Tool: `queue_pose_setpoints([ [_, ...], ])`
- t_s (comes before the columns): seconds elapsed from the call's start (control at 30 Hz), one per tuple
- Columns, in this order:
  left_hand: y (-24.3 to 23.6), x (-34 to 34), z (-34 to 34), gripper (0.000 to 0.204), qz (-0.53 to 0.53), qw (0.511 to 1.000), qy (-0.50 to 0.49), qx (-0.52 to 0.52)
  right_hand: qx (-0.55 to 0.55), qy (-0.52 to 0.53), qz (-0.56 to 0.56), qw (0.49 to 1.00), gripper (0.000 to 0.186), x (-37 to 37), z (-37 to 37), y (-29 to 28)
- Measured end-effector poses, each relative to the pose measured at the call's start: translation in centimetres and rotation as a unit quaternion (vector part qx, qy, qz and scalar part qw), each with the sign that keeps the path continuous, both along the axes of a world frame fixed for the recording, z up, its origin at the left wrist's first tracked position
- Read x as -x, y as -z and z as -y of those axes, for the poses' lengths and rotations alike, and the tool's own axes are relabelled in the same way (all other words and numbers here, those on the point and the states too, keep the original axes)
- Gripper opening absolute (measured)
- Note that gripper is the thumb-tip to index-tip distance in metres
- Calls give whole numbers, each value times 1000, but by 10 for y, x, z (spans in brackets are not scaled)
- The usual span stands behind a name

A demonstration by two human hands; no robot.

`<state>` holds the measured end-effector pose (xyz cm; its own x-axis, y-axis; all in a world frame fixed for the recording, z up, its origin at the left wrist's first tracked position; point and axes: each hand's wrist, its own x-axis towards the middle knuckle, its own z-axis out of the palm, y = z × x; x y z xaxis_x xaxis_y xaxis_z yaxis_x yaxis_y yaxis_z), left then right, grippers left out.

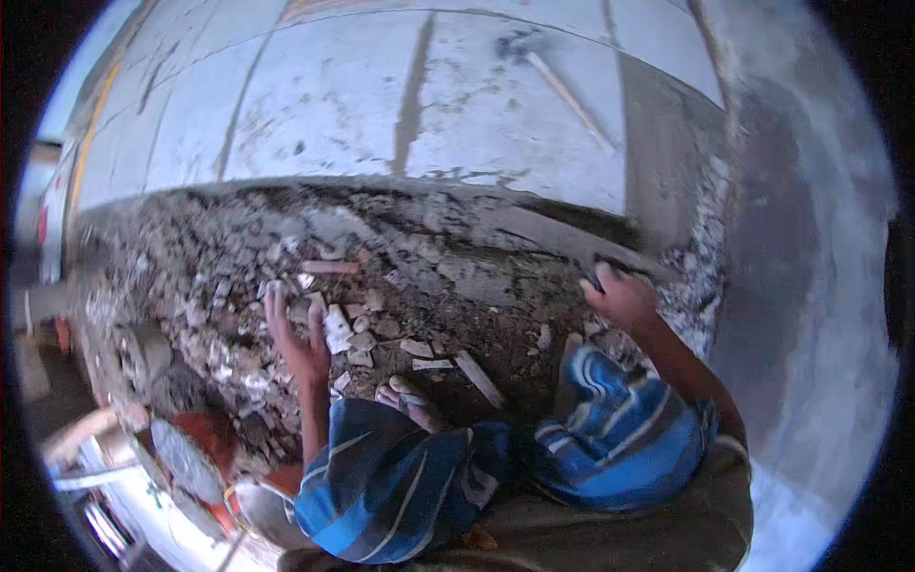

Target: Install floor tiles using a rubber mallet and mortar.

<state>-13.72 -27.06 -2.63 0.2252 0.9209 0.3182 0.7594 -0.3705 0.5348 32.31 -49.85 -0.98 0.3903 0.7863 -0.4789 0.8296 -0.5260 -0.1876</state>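
Note:
My left hand (297,334) reaches over loose rubble (238,276), thumb and fingers apart and dusty at the tips. A small grey stone (301,310) lies between them; whether they touch it is unclear. Beside it are a whitish broken piece (337,330) and a reddish, brick-like strip (331,267). To the right, my right hand (625,299) is closed, with something dark (601,274) at its fingers that I cannot make out. Just beyond it, a long grey board-like strip (572,243) slants along the dirt; I cannot tell whether the hand grips it.
A hammer (572,103) with a wooden handle lies on the pale panelled surface (329,95) ahead. Flat shards (479,378) and my foot (410,396) are close in front. Reddish round containers (205,443) stand at lower left. A grey concrete surface (810,238) runs along the right.

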Motion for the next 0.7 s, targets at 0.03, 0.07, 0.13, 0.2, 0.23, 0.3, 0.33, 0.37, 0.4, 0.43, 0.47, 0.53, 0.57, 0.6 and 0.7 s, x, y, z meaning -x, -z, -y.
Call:
queue_pose_setpoints([
  [0.03, -4, -19, -16, 58, 20, 999, 37, 2, 0, -16, -1, 1000, 45, 4, -4, -9],
  [0.07, -14, -25, -29, 56, 1, 997, 63, -36, -15, -46, 26, 998, 43, 11, -12, -20],
  [0.13, -3, -75, -58, 49, 2, 990, 133, -38, -48, -90, 76, 992, 40, 11, -20, -37],
  [0.2, -18, -107, -82, 43, -43, 976, 208, -55, -93, -149, 105, 979, 37, 23, -48, -37],
  [0.23, -12, -120, -93, 42, -46, 971, 232, -48, -129, -201, 140, 961, 34, 30, -63, -37],
  [0.3, -8, -132, -110, 40, -62, 967, 243, -43, -155, -275, 153, 937, 24, 53, -101, -40],
  [0.33, -4, -146, -116, 38, -107, 957, 266, -46, -157, -289, 175, 928, 22, 63, -114, -43],
  [0.37, 1, -157, -123, 35, -151, 943, 291, -50, -157, -301, 198, 920, 21, 70, -124, -47],
  [0.4, 5, -163, -131, 35, -144, 945, 289, -51, -155, -303, 204, 918, 21, 77, -134, -52],
  [0.43, 15, -163, -138, 34, -212, 927, 299, -75, -161, -321, 240, 902, 23, 86, -144, -53],
  [0.47, 22, -166, -145, 33, -275, 905, 309, -102, -166, -337, 280, 883, 26, 91, -153, -57],
  [0.53, 39, -155, -157, 34, -212, 934, 268, -107, -176, -348, 260, 884, 26, 100, -171, -48],
  [0.57, 41, -152, -160, 35, -150, 955, 230, -113, -186, -353, 238, 886, 26, 104, -176, -44],
  [0.6, 43, -146, -164, 39, -106, 969, 205, -91, -154, -333, 235, 900, 24, 109, -180, -39],
  [0.7, 12, -127, -135, 43, 62, 987, 122, -89, -122, -329, 201, 914, 22, 101, -167, -45],
])
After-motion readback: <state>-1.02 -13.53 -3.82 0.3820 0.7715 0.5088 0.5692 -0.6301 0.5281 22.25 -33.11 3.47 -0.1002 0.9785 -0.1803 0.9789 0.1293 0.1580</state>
